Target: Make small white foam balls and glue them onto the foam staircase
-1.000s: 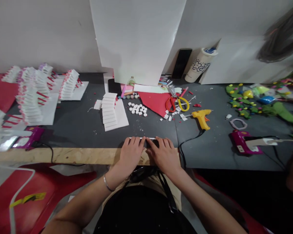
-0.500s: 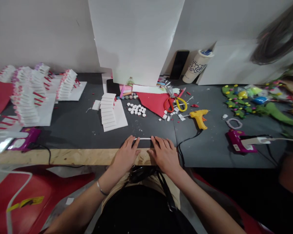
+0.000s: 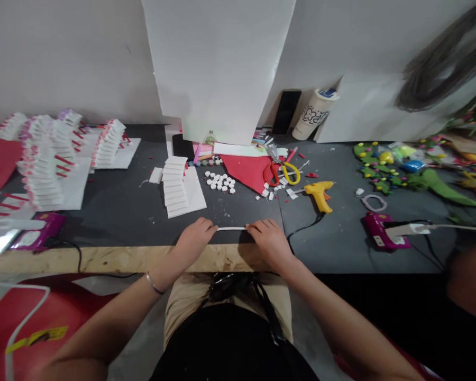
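Observation:
A thin white strip [image 3: 232,228] stretches level between my two hands, close to the front of the dark tabletop. My left hand [image 3: 195,238] has its fingers closed on the strip's left end. The right end is under the bent, closed fingers of my right hand [image 3: 270,241]. Both ends of the strip are hidden by my fingers. Just beyond lie a heap of small white discs [image 3: 220,182] and a white card [image 3: 196,196] bearing a row of overlapping white pieces [image 3: 175,185].
A yellow glue gun [image 3: 320,194], red-and-yellow scissors [image 3: 281,169] and red sheet [image 3: 244,170] lie farther back. At left stand several stepped white models [image 3: 43,169]. A cup [image 3: 314,114] and phone [image 3: 286,112] lean by the wall. Purple power sockets [image 3: 384,233] sit right, near another person's arm [image 3: 470,280].
My left hand has shifted slightly left, and its spread fingers have closed round the strip's end. My right fingers have drawn in and bent on the other end.

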A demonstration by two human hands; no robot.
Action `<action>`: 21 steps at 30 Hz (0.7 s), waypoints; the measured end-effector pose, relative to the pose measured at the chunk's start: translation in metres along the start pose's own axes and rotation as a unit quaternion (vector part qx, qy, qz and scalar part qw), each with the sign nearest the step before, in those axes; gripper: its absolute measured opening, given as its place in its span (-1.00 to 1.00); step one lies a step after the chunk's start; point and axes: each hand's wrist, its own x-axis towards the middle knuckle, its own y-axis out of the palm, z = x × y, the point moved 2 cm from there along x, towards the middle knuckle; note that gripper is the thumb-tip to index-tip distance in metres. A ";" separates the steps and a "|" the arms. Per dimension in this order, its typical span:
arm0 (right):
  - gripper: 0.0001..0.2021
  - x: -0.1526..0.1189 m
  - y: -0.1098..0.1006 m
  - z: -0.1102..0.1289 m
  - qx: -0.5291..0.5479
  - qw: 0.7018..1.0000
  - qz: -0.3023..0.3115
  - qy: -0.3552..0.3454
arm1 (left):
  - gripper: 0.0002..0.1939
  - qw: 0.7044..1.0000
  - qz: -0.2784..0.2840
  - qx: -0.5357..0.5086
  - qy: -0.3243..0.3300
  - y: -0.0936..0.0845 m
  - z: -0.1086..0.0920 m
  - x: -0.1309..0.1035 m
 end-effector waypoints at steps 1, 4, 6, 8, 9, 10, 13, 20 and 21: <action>-0.75 0.002 -0.001 -0.001 -0.011 1.000 0.004 -0.011 | -0.72 1.000 0.015 0.017 0.013 -0.002 0.001 0.003; -0.76 0.007 -0.003 -0.003 -0.033 0.999 0.011 -0.037 | -0.79 0.997 0.031 0.046 0.044 -0.005 0.003 0.010; -0.78 0.012 -0.004 -0.005 -0.029 0.999 0.012 -0.037 | -0.85 0.998 0.020 0.036 0.045 -0.007 0.003 0.015; -0.80 0.018 -0.006 -0.010 -0.004 1.000 0.007 -0.013 | -0.86 1.000 -0.001 0.004 0.017 -0.010 0.004 0.020; -0.82 0.021 -0.008 -0.013 0.018 1.000 0.001 0.009 | -0.86 1.000 -0.013 -0.020 -0.007 -0.011 0.005 0.023; -0.84 0.023 -0.010 -0.017 0.046 0.998 -0.005 0.034 | -0.85 0.998 -0.025 -0.051 -0.034 -0.013 0.007 0.026; -0.86 0.029 -0.018 -0.031 0.160 0.981 -0.024 0.110 | -0.85 0.976 -0.055 -0.182 -0.109 -0.014 0.013 0.036; -0.77 0.047 -0.027 -0.074 0.384 0.886 -0.086 0.245 | -0.87 0.864 -0.047 -0.461 -0.198 -0.008 0.020 0.068; -0.76 0.051 -0.026 -0.080 0.411 0.867 -0.098 0.264 | -0.88 0.846 -0.048 -0.489 -0.206 -0.008 0.019 0.072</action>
